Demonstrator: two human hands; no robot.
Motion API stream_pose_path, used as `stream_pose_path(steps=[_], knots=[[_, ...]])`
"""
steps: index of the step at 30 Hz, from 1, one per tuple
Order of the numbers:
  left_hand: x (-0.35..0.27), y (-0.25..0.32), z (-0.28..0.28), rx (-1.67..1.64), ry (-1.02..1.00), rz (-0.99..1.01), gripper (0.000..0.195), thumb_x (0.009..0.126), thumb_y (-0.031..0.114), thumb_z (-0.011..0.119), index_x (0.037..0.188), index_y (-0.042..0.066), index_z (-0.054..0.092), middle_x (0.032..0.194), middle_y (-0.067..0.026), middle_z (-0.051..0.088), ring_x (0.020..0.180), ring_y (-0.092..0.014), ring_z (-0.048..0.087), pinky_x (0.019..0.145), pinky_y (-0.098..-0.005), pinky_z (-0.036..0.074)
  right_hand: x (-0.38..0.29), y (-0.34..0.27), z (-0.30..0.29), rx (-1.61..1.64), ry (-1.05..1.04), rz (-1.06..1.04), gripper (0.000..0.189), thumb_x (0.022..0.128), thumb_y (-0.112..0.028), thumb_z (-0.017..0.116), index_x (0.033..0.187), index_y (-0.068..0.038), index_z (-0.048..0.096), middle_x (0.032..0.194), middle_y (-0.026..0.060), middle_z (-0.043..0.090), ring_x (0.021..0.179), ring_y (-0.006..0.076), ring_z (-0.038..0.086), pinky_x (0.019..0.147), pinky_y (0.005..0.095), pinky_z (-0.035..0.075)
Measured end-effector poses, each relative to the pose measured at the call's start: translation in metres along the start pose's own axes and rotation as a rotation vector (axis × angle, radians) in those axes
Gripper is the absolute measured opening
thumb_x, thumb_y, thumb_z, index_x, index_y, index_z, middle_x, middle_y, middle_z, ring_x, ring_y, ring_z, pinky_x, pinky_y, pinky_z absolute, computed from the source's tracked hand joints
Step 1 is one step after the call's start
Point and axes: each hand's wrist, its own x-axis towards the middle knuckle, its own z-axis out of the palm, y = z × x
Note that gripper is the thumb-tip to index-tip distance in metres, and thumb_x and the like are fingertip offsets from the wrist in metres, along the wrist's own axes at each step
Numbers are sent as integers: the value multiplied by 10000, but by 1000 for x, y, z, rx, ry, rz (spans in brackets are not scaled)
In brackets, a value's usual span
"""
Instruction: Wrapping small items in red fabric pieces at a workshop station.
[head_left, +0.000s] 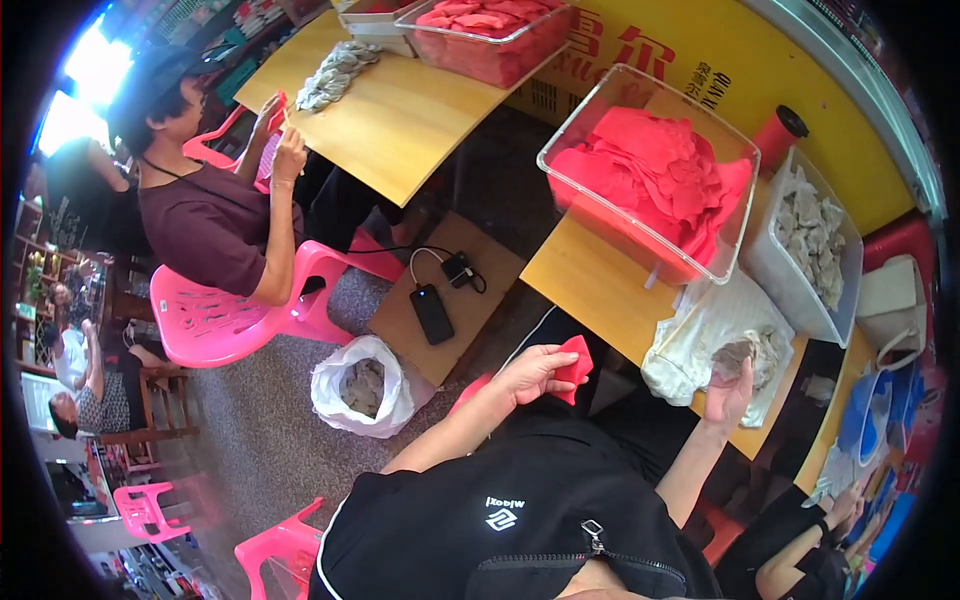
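Note:
My left hand holds a small folded red piece, thin like cloth or paper, between thumb and fingers in front of my body. To the right, my right hand is raised at a whitish cloth on the wooden table. Its fingers are at a grey-brown crumpled clump; whether they grip it is unclear. Beyond the cloth, a clear plastic bin holds a heap of red sheets. Beside it a whitish bin holds grey crumpled pieces.
A co-worker sits at the upper left on a pink plastic chair, at another table. A white sack and cardboard bearing a power bank lie left of me. Another person's arm shows lower right.

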Motion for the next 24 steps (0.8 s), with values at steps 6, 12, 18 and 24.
stream_pose_path(steps=[6, 12, 18, 24], knots=[[-6, -8, 13, 30, -17, -50, 265, 899, 188, 626, 1098, 17, 591, 1018, -107, 669, 870, -212, 681, 663, -276, 572, -31, 30, 0, 462, -232, 140, 395, 949, -127, 517, 1342, -121, 479, 1368, 57, 501, 1228, 186, 501, 1003, 406, 420], [-14, -11, 16, 71, -30, 36, 237, 899, 175, 619, 1069, 12, 592, 992, -117, 670, 889, -247, 676, 649, -275, 573, -44, 53, 67, -205, -42, 195, 277, 912, -96, 559, 1180, -24, 546, 1131, 140, 630, 995, 233, 627, 873, 368, 506], [-38, -12, 19, 71, 60, 218, 209, 911, 151, 597, 1072, 18, 591, 987, -119, 666, 890, -253, 677, 633, -272, 586, -66, 74, 85, -449, -215, 118, 248, 896, -90, 603, 1121, 14, 593, 1114, 130, 644, 974, 196, 642, 853, 322, 514], [-54, -7, 54, 239, -158, 326, 256, 923, 130, 581, 1125, -27, 590, 1021, -132, 661, 875, -232, 675, 639, -280, 596, -106, 93, 93, -230, -185, 214, 178, 892, -83, 623, 1055, -18, 652, 948, 43, 685, 838, 112, 650, 705, 264, 531]])
